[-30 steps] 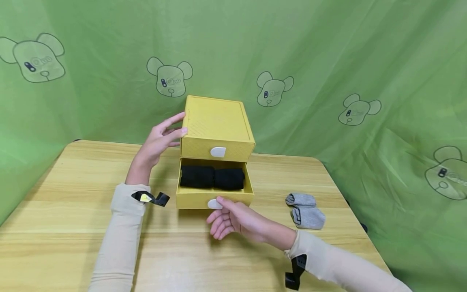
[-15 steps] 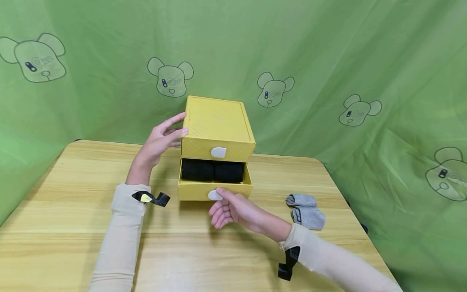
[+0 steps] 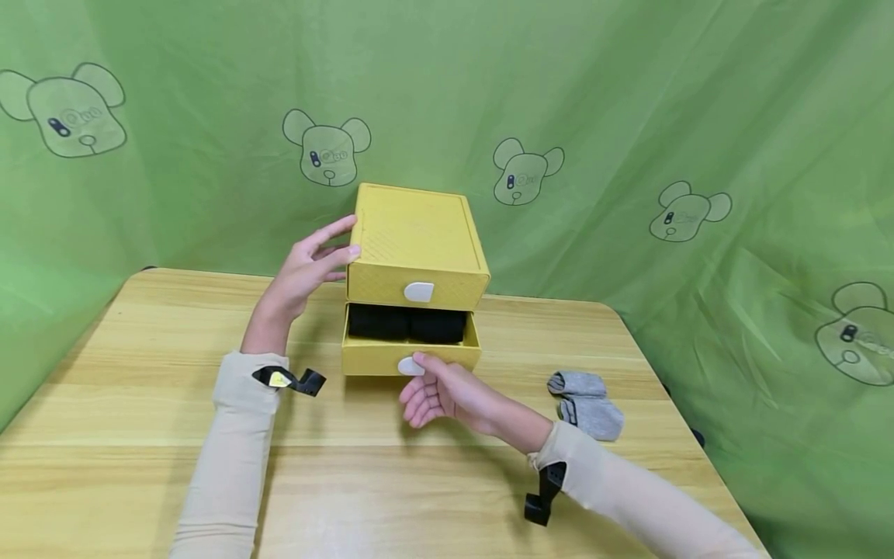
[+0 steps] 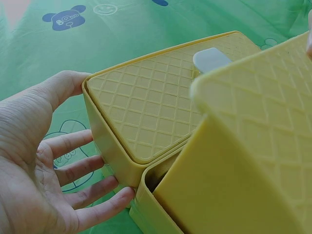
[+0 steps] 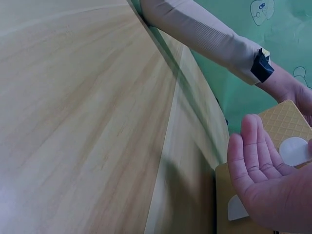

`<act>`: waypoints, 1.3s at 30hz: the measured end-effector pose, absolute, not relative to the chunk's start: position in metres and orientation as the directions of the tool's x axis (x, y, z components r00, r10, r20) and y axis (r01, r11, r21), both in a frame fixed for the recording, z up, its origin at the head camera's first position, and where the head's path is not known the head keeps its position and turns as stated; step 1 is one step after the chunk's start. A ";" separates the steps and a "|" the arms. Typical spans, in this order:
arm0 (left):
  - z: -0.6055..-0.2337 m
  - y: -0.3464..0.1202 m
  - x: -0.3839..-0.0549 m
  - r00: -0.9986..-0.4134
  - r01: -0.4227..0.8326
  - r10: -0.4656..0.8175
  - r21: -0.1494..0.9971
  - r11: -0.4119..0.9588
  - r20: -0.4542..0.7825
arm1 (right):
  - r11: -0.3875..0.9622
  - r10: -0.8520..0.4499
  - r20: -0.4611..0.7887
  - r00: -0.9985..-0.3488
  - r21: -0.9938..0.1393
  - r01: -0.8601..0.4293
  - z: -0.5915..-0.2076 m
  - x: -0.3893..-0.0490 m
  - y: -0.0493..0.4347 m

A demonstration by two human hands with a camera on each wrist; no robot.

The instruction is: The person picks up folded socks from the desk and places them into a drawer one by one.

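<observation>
A yellow two-drawer box (image 3: 419, 229) stands on the table. Its lower drawer (image 3: 377, 359) is partly pulled out, with two rolled black cloth bundles (image 3: 407, 324) inside. My left hand (image 3: 296, 272) lies against the box's left side; thumb and spread fingers touch it near the front corner in the left wrist view. At the lower drawer's front, the thumb of my right hand (image 3: 454, 396) presses the white pull tab (image 3: 410, 366), the other fingers loosely bent below it. The upper drawer (image 4: 146, 107) is closed and has its own white tab (image 4: 210, 59).
Folded grey socks (image 3: 589, 405) lie on the wooden table (image 3: 140, 404), right of the box. Green curtain (image 3: 433, 85) with bear-head prints hangs behind the table and along its sides. Each wrist carries a small black camera mount (image 3: 307, 381).
The lower drawer has slid inward, away from me, and less of the black bundles shows. My right hand moved forward with its tab. The left hand stayed on the box.
</observation>
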State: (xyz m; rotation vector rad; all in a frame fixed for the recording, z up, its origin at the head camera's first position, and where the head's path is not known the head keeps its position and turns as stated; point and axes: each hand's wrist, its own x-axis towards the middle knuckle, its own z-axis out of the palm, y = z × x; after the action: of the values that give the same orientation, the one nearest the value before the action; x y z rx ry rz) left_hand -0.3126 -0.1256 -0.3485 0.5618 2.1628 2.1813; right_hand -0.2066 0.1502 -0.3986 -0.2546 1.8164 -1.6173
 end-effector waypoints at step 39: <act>-0.349 -0.126 -0.314 -0.936 0.236 0.262 0.971 -0.031 0.236 | 0.186 -0.537 -0.323 -0.780 -0.946 0.264 -0.403 -0.257 0.144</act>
State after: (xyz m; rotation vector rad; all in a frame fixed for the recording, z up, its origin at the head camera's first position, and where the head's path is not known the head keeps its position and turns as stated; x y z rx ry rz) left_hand -0.3136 -0.1258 -0.3491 0.5588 2.1728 2.1716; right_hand -0.2565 0.1440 -0.4026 -0.2556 1.8463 -1.6593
